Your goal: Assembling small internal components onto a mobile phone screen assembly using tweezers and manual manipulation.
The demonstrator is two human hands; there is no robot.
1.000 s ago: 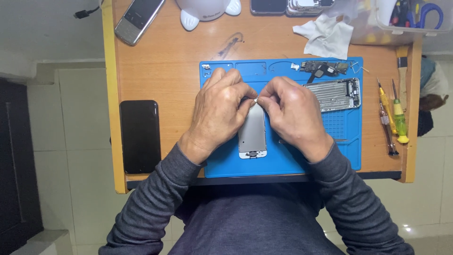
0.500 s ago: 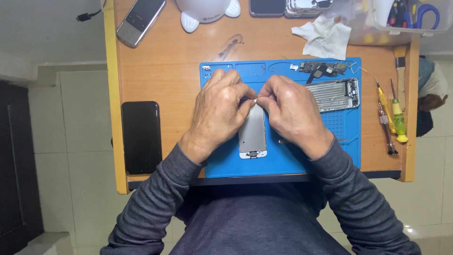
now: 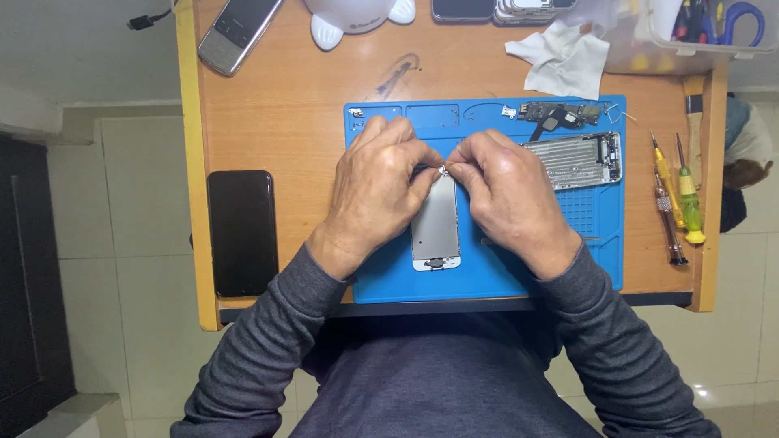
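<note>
A wooden table (image 3: 284, 105) fills the view, and on it lies a blue work mat (image 3: 487, 276) with raised edges. At the table's left edge rests a black phone (image 3: 242, 233), face up and well apart from the mat; a grey phone (image 3: 239, 31) lies tilted at the top left, beside a white rounded object (image 3: 357, 16). A crumpled white cloth (image 3: 558, 58) sits at the top right, next to a clear plastic box (image 3: 690, 32) of tools. On the mat's right part lies an opened metal phone housing (image 3: 574, 160), with a small circuit board (image 3: 564, 115) just above it. Screwdrivers (image 3: 677, 203) lie along the table's right edge. In the mat's middle is a white phone screen panel (image 3: 436, 225), back side up, its top end covered by both hands. The left hand (image 3: 377, 191) and right hand (image 3: 507, 195) meet above it, fingertips pinched together on a tiny metal part (image 3: 443, 169), too small to identify
</note>
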